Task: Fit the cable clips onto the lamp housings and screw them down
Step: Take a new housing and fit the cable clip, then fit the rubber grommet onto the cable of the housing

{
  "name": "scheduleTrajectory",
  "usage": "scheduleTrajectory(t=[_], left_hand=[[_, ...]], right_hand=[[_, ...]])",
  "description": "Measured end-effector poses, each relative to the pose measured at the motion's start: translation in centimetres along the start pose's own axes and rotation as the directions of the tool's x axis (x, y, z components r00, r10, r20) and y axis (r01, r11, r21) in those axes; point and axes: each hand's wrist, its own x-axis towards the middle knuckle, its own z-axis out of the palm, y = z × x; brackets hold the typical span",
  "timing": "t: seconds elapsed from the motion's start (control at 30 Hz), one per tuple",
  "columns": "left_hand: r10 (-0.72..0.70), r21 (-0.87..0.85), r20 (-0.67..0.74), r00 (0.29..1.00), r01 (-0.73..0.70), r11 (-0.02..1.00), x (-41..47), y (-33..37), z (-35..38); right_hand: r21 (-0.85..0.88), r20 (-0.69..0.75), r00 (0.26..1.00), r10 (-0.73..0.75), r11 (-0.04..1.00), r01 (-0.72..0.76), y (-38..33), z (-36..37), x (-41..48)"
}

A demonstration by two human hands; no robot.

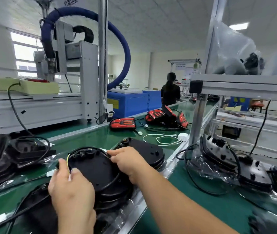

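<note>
A black lamp housing (99, 171) lies back-up on top of a stack on the green belt, right in front of me. A black cable (110, 182) runs around its edge. My left hand (71, 188) pinches the cable's yellow and white wires at the housing's left rim. My right hand (127, 159) grips the cable at the upper right rim, beside a small white connector (105, 150). No cable clip or screwdriver can be made out.
More black housings sit to the left (2, 157), behind (148, 151) and in plastic wrap to the right (232, 164). Red lamps (123, 123) and a white charger cable (164, 138) lie farther up the belt. An aluminium frame post (197, 120) stands right; a person works at the far end.
</note>
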Motion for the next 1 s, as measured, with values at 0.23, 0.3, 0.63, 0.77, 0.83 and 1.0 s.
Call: scheduleTrajectory(t=[0.23, 0.3, 0.63, 0.77, 0.83, 1.0], left_hand=[[0.045, 0.515, 0.039, 0.998, -0.058, 0.855, -0.2, -0.5, -1.0], [0.034, 0.579, 0.053, 0.998, -0.059, 0.813, -0.6, -0.1, -1.0], [0.363, 0.608, 0.352, 0.863, -0.505, 0.612, -6.4, 5.5, 0.7], [0.382, 0.445, 0.619, 0.687, -0.707, 0.55, -12.4, 6.8, 7.2], [0.367, 0.342, 0.721, 0.588, -0.763, 0.549, -15.0, 6.7, 10.8], [0.236, 0.19, 0.89, 0.39, -0.788, 0.586, -19.3, 4.7, 20.5]], right_hand=[[-0.186, -0.153, 0.985, -0.081, 0.981, 0.052, 0.5, 0.5, 0.8], [-0.282, -0.139, 0.981, -0.133, 0.955, 0.089, 0.3, 0.3, 0.6], [-0.369, -0.305, 0.915, -0.265, 0.918, 0.143, -0.8, -5.3, -3.6], [-0.407, -0.392, 0.887, -0.244, 0.911, 0.071, -0.1, -12.3, -6.8], [-0.416, -0.451, 0.865, -0.221, 0.909, 0.015, 0.6, -16.5, -8.8], [-0.338, -0.666, 0.73, -0.152, 0.934, -0.113, 3.6, -26.3, -14.1]])
